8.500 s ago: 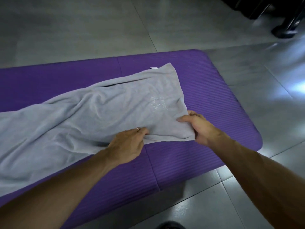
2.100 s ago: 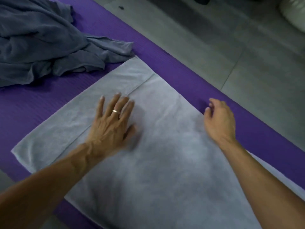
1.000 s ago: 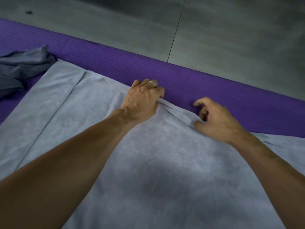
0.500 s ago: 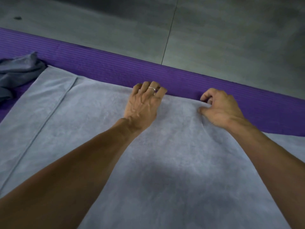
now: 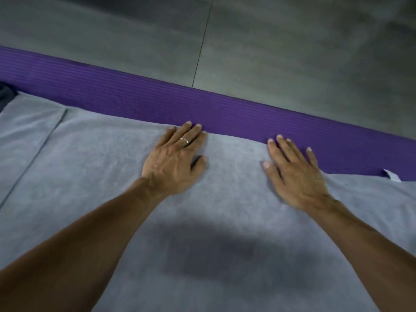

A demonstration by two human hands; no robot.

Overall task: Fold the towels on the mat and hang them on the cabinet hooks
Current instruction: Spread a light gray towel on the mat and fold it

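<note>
Both hands have let go of the far hem: left hand [image 5: 174, 162] and right hand [image 5: 295, 174] now press flat, fingers straight, on the grey terry towel [image 5: 101, 176] along the purple foam mat [image 5: 135, 95]'s far edge, so folding is only partway and hanging remains

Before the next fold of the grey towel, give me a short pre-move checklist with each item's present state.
1. Both hands flat on the towel: ok; left hand and right hand press with straight fingers.
2. Far edge lies straight along the mat: ok.
3. Surface smoothed between the hands: ok, no large wrinkle visible.
4. Near edge aligned: cannot tell, out of view.
5. Label tab tucked in: not ok, it sticks out over the mat.
6. Towel clear of the dark cloth at far left: cannot tell, only a corner shows.
</note>
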